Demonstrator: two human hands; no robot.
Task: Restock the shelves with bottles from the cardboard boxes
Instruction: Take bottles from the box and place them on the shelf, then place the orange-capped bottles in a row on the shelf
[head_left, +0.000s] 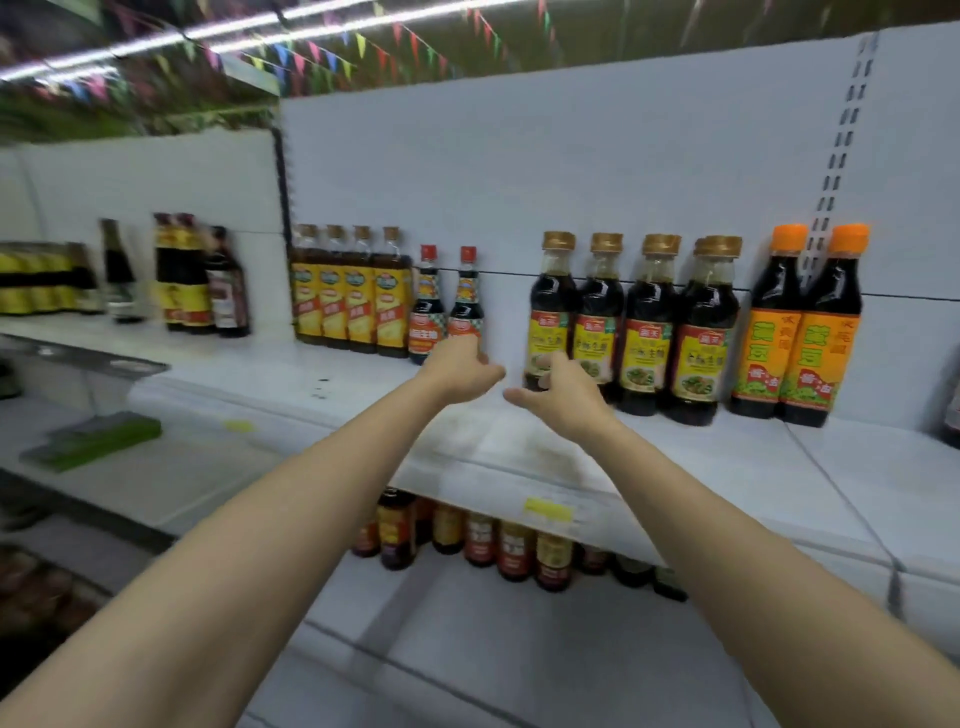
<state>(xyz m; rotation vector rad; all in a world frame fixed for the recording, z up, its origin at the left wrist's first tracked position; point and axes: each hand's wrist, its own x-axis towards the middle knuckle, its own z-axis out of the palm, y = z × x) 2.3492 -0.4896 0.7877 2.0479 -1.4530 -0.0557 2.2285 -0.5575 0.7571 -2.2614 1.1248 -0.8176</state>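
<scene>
Both my arms reach to the white upper shelf (519, 441). My left hand (460, 371) is at the base of a red-capped dark sauce bottle (466, 299), fingers against its lower label and thumb spread to the right. A second red-capped bottle (427, 306) stands just left of it. My right hand (563, 392) is at the foot of the leftmost gold-capped soy sauce bottle (553, 306). Its fingers lie on the label and its thumb is held away to the left. Neither hand is closed around a bottle. No cardboard box is in view.
Right of my hands stand more gold-capped bottles (649, 322) and two orange-capped bottles (802, 327). Yellow-labelled bottles (350, 296) stand to the left, with other dark bottles (182, 275) further left. Small bottles (483, 540) fill the shelf below. Bare shelf surface lies in front of the row.
</scene>
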